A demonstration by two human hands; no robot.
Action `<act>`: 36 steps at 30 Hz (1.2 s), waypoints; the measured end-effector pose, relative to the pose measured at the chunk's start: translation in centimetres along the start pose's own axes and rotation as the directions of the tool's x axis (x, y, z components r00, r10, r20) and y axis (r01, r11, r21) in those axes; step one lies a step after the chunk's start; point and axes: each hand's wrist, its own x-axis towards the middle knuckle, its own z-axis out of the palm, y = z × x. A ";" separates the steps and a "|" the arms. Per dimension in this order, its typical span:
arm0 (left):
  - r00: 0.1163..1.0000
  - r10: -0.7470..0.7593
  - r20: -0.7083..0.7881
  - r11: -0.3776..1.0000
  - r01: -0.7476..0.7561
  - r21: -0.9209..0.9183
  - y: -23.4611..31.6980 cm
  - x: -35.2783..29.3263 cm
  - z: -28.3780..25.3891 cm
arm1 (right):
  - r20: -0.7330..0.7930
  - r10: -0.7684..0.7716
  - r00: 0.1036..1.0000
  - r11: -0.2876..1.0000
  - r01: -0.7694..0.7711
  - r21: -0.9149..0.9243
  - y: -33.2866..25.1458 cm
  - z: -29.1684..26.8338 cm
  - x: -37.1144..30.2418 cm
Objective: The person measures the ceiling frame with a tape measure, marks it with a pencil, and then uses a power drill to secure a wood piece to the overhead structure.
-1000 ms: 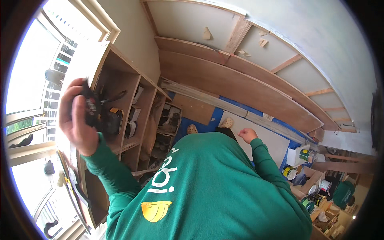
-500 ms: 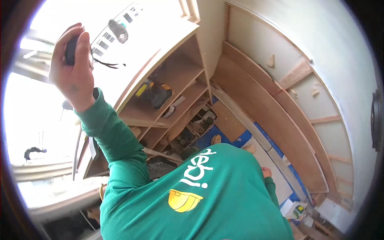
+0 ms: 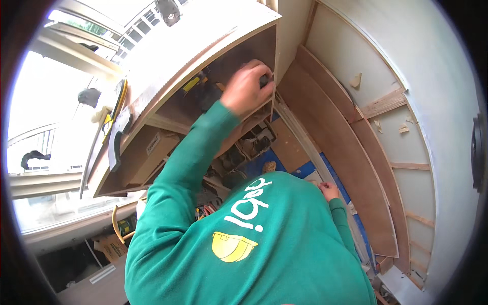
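My left hand (image 3: 246,87) is inside the open front of the wooden shelf unit (image 3: 277,46), close to its right upright. Its fingers are curled around a small black object (image 3: 264,80), mostly hidden by the hand; its exact kind does not show. Behind the left wrist, a dark tool with yellow parts (image 3: 192,84) lies in the same compartment, blurred and partly covered. Low at my right side, my right hand (image 3: 329,190) has its fingers drawn together. Whatever they hold, if anything, cannot be made out.
A handsaw (image 3: 120,133) lies along the top edge of the shelf unit, beside a yellow-and-black handled tool (image 3: 120,99). Windows fill the left side. Long brown boards (image 3: 335,147) lean against the wall on the right. Blue sheeting (image 3: 304,170) covers part of the floor.
My left hand has come down and right from near the window into the shelf unit, still gripping the black object. My right hand has risen slightly, and the view has shifted.
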 end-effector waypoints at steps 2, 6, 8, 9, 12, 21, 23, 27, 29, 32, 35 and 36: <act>0.989 -0.149 -0.018 0.985 0.150 0.080 -5.6 0.9 5.1 | 0.031 -0.042 0.999 0.997 0.044 -0.070 -2.3 -0.4 0.4; 0.952 -0.301 -0.049 0.888 0.299 0.350 -12.9 3.0 11.4 | 0.020 -0.124 0.992 0.971 0.126 -0.204 -5.8 -1.2 -0.6; 0.947 -0.310 -0.086 0.857 0.318 0.407 -17.9 3.8 13.2 | 0.058 -0.098 0.993 0.988 0.104 -0.117 -6.5 -0.8 -0.9; 0.952 -0.294 -0.091 0.862 0.305 0.406 -19.6 3.8 13.9 | 0.078 -0.075 0.994 0.992 0.082 -0.091 -6.2 -0.5 -1.2; 0.972 -0.209 -0.111 0.899 0.235 0.368 -23.4 3.5 13.5 | 0.135 -0.056 0.989 0.996 0.065 -0.063 -4.9 0.7 -1.5; 0.702 -0.447 -0.554 0.891 0.296 -0.344 -5.2 -8.5 7.4 | 0.094 0.016 0.995 1.000 -0.014 -0.025 1.5 0.3 -2.9; 0.473 -0.666 -0.578 0.746 0.387 -0.543 -5.2 -13.7 5.5 | 0.092 0.077 0.993 0.997 -0.076 -0.014 1.9 1.0 -3.1; 0.439 -0.666 -0.603 0.746 0.407 -0.527 -7.4 -13.2 2.2 | 0.135 0.022 0.991 0.978 0.007 -0.210 0.2 -1.5 -3.2; 0.445 -0.616 -0.651 0.787 0.393 -0.476 -9.3 -11.3 1.4 | 0.147 -0.046 0.988 0.957 0.086 -0.278 -2.8 -2.2 -2.3; 0.401 -0.829 -0.390 0.547 0.437 -0.714 -8.4 -7.9 -1.0 | 0.137 -0.090 0.986 0.945 0.129 -0.302 -7.8 -3.2 -0.5; 0.438 -0.854 -0.281 0.508 0.582 -0.636 -10.1 -7.8 -1.6 | 0.096 -0.151 0.984 0.962 0.169 -0.216 -11.4 -3.2 0.9; 0.457 -0.832 -0.316 0.544 0.557 -0.628 -10.0 -8.1 -1.3 | 0.091 -0.164 0.982 0.967 0.178 -0.183 -12.8 -3.4 0.7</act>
